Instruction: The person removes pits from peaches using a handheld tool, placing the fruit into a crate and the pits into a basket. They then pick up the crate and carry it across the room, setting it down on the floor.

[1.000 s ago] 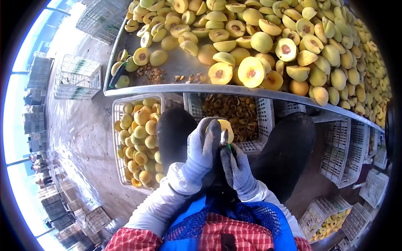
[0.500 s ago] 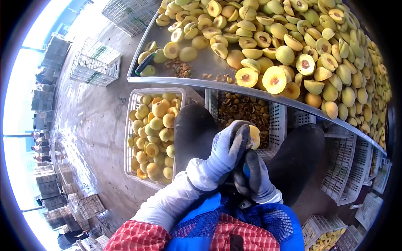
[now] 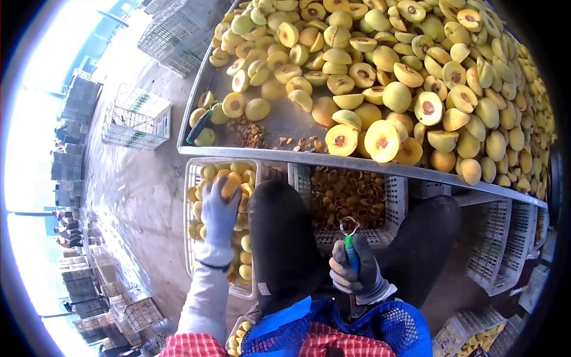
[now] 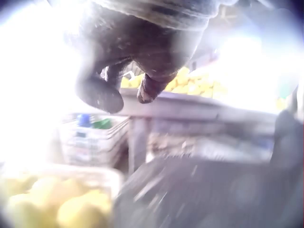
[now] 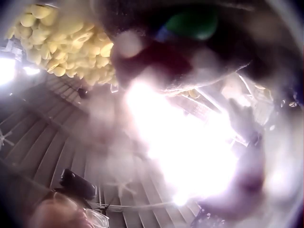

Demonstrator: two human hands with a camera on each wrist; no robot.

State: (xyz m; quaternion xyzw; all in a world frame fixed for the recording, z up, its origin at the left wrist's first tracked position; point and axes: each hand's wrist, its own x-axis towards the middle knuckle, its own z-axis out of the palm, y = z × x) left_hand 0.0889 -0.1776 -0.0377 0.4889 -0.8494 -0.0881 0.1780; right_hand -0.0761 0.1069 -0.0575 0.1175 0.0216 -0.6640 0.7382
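Note:
My gloved left hand (image 3: 220, 215) reaches over the crate (image 3: 189, 229) of pitted peach halves, beside the left knee. An orange-yellow peach half (image 3: 231, 187) lies at its fingertips on the pile. In the left wrist view, the fingers (image 4: 99, 95) hang apart with nothing between them. In front of my lap, my gloved right hand (image 3: 360, 271) grips a loop-bladed pitting tool (image 3: 351, 253) by its blue and green handle, metal loop pointing up. The right wrist view is mostly glare, with the green handle part (image 5: 192, 23) showing.
A metal-edged table (image 3: 285, 156) heaped with cut peaches spans the front. On its left corner lies a dark-handled knife (image 3: 199, 127). Under the edge, between the knees, stands a crate (image 3: 395, 190) of brown pits. More crates (image 3: 138, 116) stand on the floor around.
Both hands were together on a peach half with the tool. My left hand has moved left to the crate of halves; the right hand stays near the lap, its tool now upright.

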